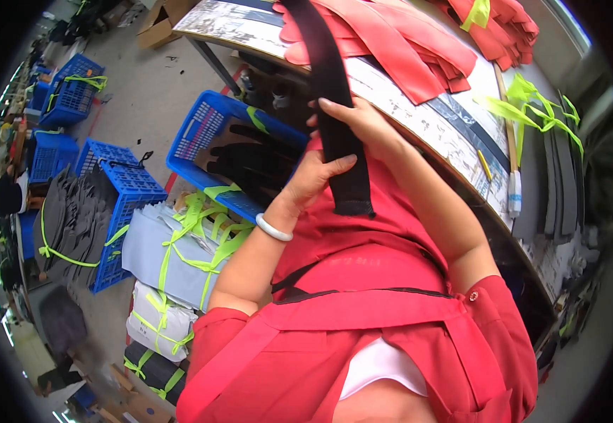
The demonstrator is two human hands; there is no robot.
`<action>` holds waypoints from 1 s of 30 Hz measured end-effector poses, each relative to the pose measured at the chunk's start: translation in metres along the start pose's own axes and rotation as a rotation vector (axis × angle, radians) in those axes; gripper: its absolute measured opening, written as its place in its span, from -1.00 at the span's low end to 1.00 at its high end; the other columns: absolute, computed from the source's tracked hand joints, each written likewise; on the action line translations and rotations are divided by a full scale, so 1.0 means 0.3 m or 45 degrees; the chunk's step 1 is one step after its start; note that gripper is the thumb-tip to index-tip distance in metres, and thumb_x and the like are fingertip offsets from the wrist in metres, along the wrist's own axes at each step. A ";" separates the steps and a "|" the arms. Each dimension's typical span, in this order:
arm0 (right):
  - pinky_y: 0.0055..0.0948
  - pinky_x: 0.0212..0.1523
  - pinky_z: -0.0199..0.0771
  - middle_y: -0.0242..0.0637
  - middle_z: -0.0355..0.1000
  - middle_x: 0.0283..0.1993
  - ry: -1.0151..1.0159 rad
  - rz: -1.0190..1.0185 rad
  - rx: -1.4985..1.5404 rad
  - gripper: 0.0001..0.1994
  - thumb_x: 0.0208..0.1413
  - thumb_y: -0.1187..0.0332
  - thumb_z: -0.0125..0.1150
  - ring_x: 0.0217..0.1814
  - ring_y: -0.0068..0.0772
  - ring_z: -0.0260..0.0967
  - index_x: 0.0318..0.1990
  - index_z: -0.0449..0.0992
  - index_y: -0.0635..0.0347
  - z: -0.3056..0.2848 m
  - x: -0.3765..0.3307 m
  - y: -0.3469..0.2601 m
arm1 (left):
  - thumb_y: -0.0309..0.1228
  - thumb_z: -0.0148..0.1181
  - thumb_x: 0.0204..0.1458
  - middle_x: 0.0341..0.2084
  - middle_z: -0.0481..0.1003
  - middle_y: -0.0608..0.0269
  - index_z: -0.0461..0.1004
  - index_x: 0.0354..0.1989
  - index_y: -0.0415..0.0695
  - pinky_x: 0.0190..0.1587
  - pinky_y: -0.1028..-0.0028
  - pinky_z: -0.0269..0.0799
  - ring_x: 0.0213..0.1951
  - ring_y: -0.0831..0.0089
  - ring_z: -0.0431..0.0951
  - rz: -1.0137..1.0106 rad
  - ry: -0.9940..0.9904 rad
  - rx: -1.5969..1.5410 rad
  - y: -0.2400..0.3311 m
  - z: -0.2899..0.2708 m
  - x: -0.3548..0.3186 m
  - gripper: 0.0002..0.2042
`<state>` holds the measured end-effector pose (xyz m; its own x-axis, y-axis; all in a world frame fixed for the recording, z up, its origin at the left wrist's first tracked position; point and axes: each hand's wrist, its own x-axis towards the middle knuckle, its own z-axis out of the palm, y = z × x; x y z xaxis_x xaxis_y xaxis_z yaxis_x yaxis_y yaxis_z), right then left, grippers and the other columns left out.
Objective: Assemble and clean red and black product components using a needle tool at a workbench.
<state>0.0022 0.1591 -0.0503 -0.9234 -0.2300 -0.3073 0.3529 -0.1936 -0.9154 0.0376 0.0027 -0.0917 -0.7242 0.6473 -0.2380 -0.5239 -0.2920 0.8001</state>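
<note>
A long black fabric strip (pixel 335 120) runs from the worktable's edge down in front of my red apron, its lower end hanging loose with a raw cut edge. My left hand (pixel 312 176) is closed on its left edge near that end, thumb lying over the front. Higher up, my right hand (pixel 363 125) grips the strip from the right side, its thumb on the front and fingertips showing past the far edge. Both hands' other fingers are partly hidden behind the fabric. Several more black pieces (pixel 250 166) lie in the blue crate (pixel 192 144) to the left.
On the worktable (pixel 454 151) lie stacks of coral-red fabric pieces (pixel 391 49), a yellow pen (pixel 485 166) and grey strips (pixel 560 183) tied with lime ribbon. Tied bundles of pale sheets (pixel 155 243) and more blue crates (pixel 119 173) stand on the floor at left.
</note>
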 end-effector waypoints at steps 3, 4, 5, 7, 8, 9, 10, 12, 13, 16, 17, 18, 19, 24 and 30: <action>-0.53 0.03 0.38 -0.33 0.42 -0.03 0.157 -0.231 -0.124 -0.55 0.29 0.08 0.07 -0.01 -0.56 0.37 0.12 0.41 0.27 -0.031 -0.055 0.007 | -0.41 0.23 0.13 -0.17 0.55 0.23 0.46 -0.03 -0.27 -0.03 0.47 0.47 -0.15 0.48 0.55 0.035 0.191 -0.319 0.026 -0.029 0.038 -0.72; -0.52 0.08 0.36 -0.34 0.42 0.00 0.085 -0.223 -0.078 -0.58 0.28 0.15 0.11 0.02 -0.58 0.35 0.12 0.39 0.27 -0.069 -0.090 0.012 | -0.42 0.24 0.12 -0.22 0.56 0.25 0.49 -0.07 -0.26 -0.04 0.49 0.47 -0.19 0.50 0.56 0.051 0.243 -0.399 0.039 -0.058 0.044 -0.75; -0.51 0.09 0.36 -0.33 0.42 0.01 -0.036 -0.205 -0.245 -0.60 0.26 0.19 0.13 0.02 -0.58 0.36 0.13 0.38 0.27 -0.113 -0.126 0.029 | -0.41 0.24 0.13 -0.23 0.56 0.25 0.50 -0.11 -0.23 -0.05 0.48 0.48 -0.20 0.47 0.57 0.098 0.268 -0.457 0.046 -0.076 0.039 -0.79; -0.50 0.12 0.37 -0.30 0.45 -0.01 -0.282 -0.078 -0.145 -0.58 0.20 0.29 0.20 0.00 -0.57 0.40 0.15 0.36 0.27 -0.121 -0.193 0.088 | -0.34 0.24 0.14 -0.22 0.56 0.25 0.50 -0.11 -0.20 -0.02 0.45 0.45 -0.17 0.45 0.56 0.125 0.332 -0.518 0.027 -0.086 0.037 -0.77; -0.48 0.10 0.40 -0.31 0.47 -0.05 -0.265 0.043 -0.097 -0.59 0.16 0.37 0.21 -0.03 -0.55 0.42 0.15 0.36 0.28 -0.094 -0.213 0.111 | -0.32 0.24 0.14 -0.21 0.55 0.25 0.49 -0.11 -0.19 0.00 0.44 0.44 -0.15 0.45 0.55 0.139 0.349 -0.509 0.003 -0.096 0.038 -0.76; -0.47 0.07 0.43 -0.31 0.47 -0.08 -0.142 0.039 0.007 -0.64 0.14 0.42 0.19 -0.06 -0.54 0.43 0.10 0.39 0.25 -0.080 -0.223 0.152 | -0.32 0.24 0.14 -0.21 0.55 0.25 0.49 -0.11 -0.19 0.00 0.44 0.44 -0.15 0.45 0.55 0.125 0.340 -0.515 -0.021 -0.089 0.050 -0.76; -0.47 0.04 0.45 -0.31 0.48 -0.11 -0.034 0.038 0.113 -0.67 0.12 0.48 0.17 -0.10 -0.54 0.44 0.06 0.42 0.23 -0.048 -0.218 0.183 | -0.31 0.24 0.14 -0.20 0.54 0.26 0.48 -0.10 -0.19 0.02 0.44 0.42 -0.13 0.45 0.53 0.135 0.345 -0.544 -0.046 -0.082 0.055 -0.75; -0.47 -0.08 0.53 -0.28 0.48 -0.20 0.068 0.058 0.193 -0.67 0.05 0.55 0.17 -0.21 -0.51 0.48 0.02 0.43 0.25 -0.008 -0.203 0.204 | -0.30 0.24 0.14 -0.18 0.53 0.26 0.48 -0.09 -0.19 0.04 0.43 0.41 -0.11 0.46 0.52 0.138 0.353 -0.574 -0.071 -0.067 0.056 -0.74; -0.48 -0.16 0.53 -0.29 0.48 -0.24 0.112 0.057 0.176 -0.67 0.03 0.58 0.17 -0.26 -0.50 0.48 0.00 0.43 0.25 0.003 -0.201 0.209 | -0.31 0.24 0.14 -0.18 0.52 0.27 0.47 -0.09 -0.19 0.04 0.44 0.40 -0.10 0.46 0.51 0.131 0.346 -0.600 -0.071 -0.058 0.055 -0.74; -0.53 -0.47 0.43 -0.31 0.43 -0.39 0.167 0.005 0.132 -0.69 -0.02 0.66 0.14 -0.46 -0.54 0.41 -0.08 0.42 0.24 0.020 -0.191 0.247 | -0.33 0.25 0.13 -0.18 0.52 0.27 0.47 -0.09 -0.19 0.04 0.45 0.38 -0.11 0.46 0.50 0.117 0.386 -0.624 -0.098 -0.052 0.067 -0.74; -0.55 -0.54 0.32 -0.33 0.42 -0.41 0.104 0.048 0.111 -0.73 0.00 0.63 0.14 -0.52 -0.57 0.34 -0.10 0.40 0.21 0.017 -0.196 0.258 | -0.34 0.26 0.13 -0.19 0.53 0.28 0.48 -0.09 -0.19 0.04 0.45 0.38 -0.11 0.46 0.50 0.114 0.430 -0.621 -0.108 -0.055 0.070 -0.75; -0.57 -0.61 0.21 -0.35 0.40 -0.43 0.041 0.092 0.091 -0.76 0.03 0.59 0.14 -0.57 -0.61 0.27 -0.12 0.39 0.18 0.025 -0.200 0.248 | -0.34 0.26 0.13 -0.19 0.53 0.28 0.48 -0.09 -0.19 0.04 0.45 0.38 -0.11 0.46 0.50 0.108 0.431 -0.624 -0.106 -0.053 0.067 -0.75; -0.59 -0.66 0.04 -0.45 0.32 -0.54 0.143 0.138 0.007 -0.89 0.05 0.54 0.15 -0.64 -0.68 0.15 -0.27 0.40 0.17 0.042 -0.213 0.223 | -0.36 0.26 0.12 -0.19 0.53 0.28 0.49 -0.10 -0.19 0.04 0.45 0.39 -0.12 0.47 0.51 0.150 0.461 -0.545 -0.101 -0.051 0.062 -0.76; -0.58 -0.68 0.03 -0.56 0.22 -0.66 0.301 0.286 -0.422 -0.93 0.08 0.44 0.16 -0.69 -0.71 0.08 -0.43 0.45 0.16 0.001 -0.267 0.262 | -0.39 0.27 0.11 -0.20 0.54 0.28 0.52 -0.14 -0.21 0.05 0.44 0.40 -0.13 0.48 0.51 0.193 0.455 -0.479 -0.121 -0.045 0.036 -0.79; -0.65 -0.71 -0.11 -0.60 0.15 -0.71 0.206 0.258 0.056 -0.69 0.20 0.18 0.19 -0.74 -0.77 0.00 -0.53 0.44 0.13 -0.082 -0.315 0.248 | -0.39 0.25 0.12 -0.19 0.55 0.27 0.52 -0.14 -0.22 0.03 0.43 0.43 -0.13 0.46 0.53 0.090 0.352 -0.603 -0.095 -0.029 0.034 -0.80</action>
<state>0.1120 0.1900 -0.0958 -0.8440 -0.1136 -0.5242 0.5363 -0.2010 -0.8198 0.0413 0.0116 -0.1217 -0.8221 0.4242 -0.3798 -0.5682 -0.6540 0.4994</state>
